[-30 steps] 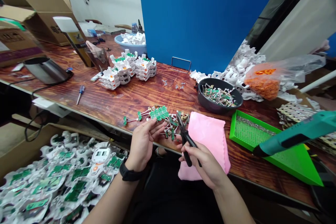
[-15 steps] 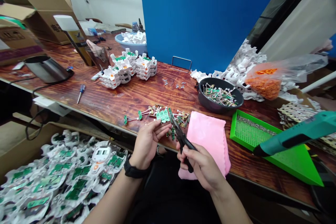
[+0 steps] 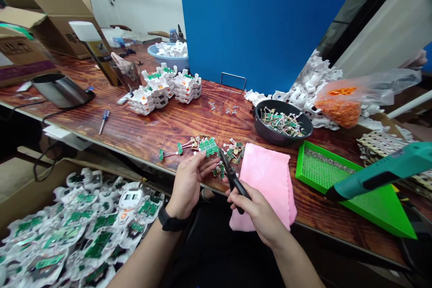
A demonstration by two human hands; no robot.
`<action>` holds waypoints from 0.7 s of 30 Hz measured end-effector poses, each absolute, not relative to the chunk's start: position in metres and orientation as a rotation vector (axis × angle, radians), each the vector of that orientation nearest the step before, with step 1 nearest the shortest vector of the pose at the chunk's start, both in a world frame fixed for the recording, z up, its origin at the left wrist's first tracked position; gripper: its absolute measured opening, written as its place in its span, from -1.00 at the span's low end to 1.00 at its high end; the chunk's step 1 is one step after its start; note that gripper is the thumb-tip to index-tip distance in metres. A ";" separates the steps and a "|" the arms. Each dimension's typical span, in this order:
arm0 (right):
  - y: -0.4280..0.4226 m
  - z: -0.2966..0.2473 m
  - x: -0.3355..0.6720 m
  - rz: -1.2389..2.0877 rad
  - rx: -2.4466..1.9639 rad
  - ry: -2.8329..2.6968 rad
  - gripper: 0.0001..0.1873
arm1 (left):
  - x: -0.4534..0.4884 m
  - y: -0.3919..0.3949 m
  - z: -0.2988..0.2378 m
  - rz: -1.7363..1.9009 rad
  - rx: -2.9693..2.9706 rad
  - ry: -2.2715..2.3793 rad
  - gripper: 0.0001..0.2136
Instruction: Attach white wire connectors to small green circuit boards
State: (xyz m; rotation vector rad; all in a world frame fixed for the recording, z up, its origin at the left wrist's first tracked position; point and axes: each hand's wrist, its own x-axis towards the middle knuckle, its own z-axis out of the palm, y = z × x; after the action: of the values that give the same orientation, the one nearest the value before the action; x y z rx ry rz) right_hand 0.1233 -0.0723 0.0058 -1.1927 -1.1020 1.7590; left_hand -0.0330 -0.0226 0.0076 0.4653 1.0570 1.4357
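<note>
My left hand (image 3: pixel 189 184), with a black band on its wrist, is closed on a small green circuit board (image 3: pixel 209 146), pinched at its near edge. My right hand (image 3: pixel 259 209) grips black-handled pliers (image 3: pixel 231 175), whose jaws point up and left, close to the board's right side. Whether the jaws touch the board I cannot tell. Beyond and around the board, small wired circuit boards (image 3: pixel 236 149) lie in a loose pile on the table. A pink cloth (image 3: pixel 265 175) lies under and beside my right hand.
A black bowl (image 3: pixel 283 137) of wired boards and a green tray (image 3: pixel 378 216) stand right, with a teal electric screwdriver (image 3: pixel 381 173) above the tray. Stacked white housings (image 3: pixel 155 92) and a screwdriver (image 3: pixel 104 120) lie left. A carton of white housings (image 3: pixel 130 198) stands below.
The pliers have come slightly down toward me, so their tips sit lower beside the circuit board. The board has turned a little in my left hand, which stays nearly in place.
</note>
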 end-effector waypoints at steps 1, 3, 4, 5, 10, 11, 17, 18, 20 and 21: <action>-0.072 0.007 0.123 1.741 -1.206 -1.125 -0.72 | -0.033 -0.023 0.008 1.438 0.468 1.055 -0.88; -0.072 0.008 0.124 1.716 -1.227 -1.164 -0.72 | -0.033 -0.023 0.010 1.445 0.467 1.059 -0.88; -0.072 0.009 0.125 1.714 -1.233 -1.177 -0.71 | -0.033 -0.024 0.011 1.449 0.464 1.062 -0.88; -0.072 0.009 0.125 1.713 -1.238 -1.188 -0.70 | -0.033 -0.024 0.011 1.451 0.462 1.063 -0.88; -0.073 0.010 0.126 1.709 -1.248 -1.215 -0.70 | -0.032 -0.023 0.012 1.495 0.453 1.051 -0.88; -0.073 0.010 0.126 1.712 -1.249 -1.220 -0.70 | -0.032 -0.023 0.012 1.502 0.449 1.051 -0.88; -0.073 0.010 0.124 1.700 -1.234 -1.238 -0.76 | -0.029 -0.024 0.011 1.475 0.440 1.039 -0.88; -0.072 0.009 0.124 1.700 -1.224 -1.230 -0.79 | -0.029 -0.024 0.010 1.471 0.448 1.036 -0.88; -0.072 0.007 0.124 1.726 -1.186 -1.187 -0.83 | -0.028 -0.024 0.008 1.461 0.466 1.031 -0.89; -0.072 0.005 0.124 1.761 -1.158 -1.145 -0.85 | -0.028 -0.024 0.007 1.456 0.471 1.030 -0.89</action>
State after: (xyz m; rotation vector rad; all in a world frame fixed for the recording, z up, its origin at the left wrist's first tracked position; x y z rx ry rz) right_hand 0.1235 -0.0721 0.0052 -1.1576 -1.1446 1.7612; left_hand -0.0280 -0.0238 0.0072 0.4713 1.0299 1.4564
